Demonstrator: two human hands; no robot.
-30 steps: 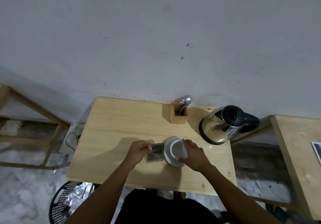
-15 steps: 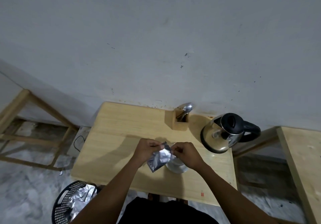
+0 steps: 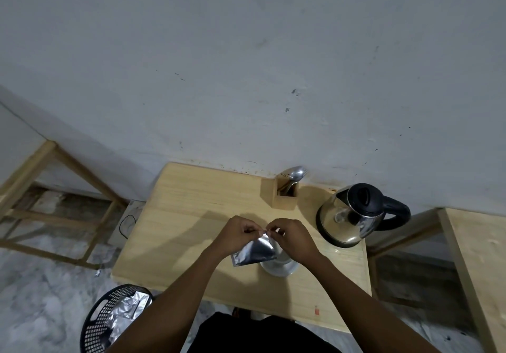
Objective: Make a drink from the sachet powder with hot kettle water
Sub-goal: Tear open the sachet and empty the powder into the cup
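Just below the frame's centre, one top corner of the sachet [image 3: 256, 251] is pinched between the fingertips of both hands: the left hand [image 3: 237, 233] grips from the left, the right hand [image 3: 290, 239] from the right, the fingers of each curled narrow and closed on the foil, the two pinches almost touching at that corner. From the pinch the silver sachet hangs down and to the left, its long axis slanting toward the lower left of the frame, so that its body lies mostly under the left hand and below both sets of fingertips. This is judged to be the start of a tear across the top edge; whether the foil is open yet cannot be told. The coming move turns on the cup [image 3: 279, 266], which stands on the table [image 3: 191, 215] directly below and slightly right of the sachet, partly hidden by the right hand; the sachet's lower edge appears to overlap its rim in the picture. The right hand is the nearer to it. Further out, toward the right of the frame, the kettle [image 3: 353, 213] stands well apart from the hands, with a holder [image 3: 283, 196] carrying a spoon [image 3: 297, 173] behind, against the wall. At the lower left a basket [image 3: 104, 322] holds foil scraps.
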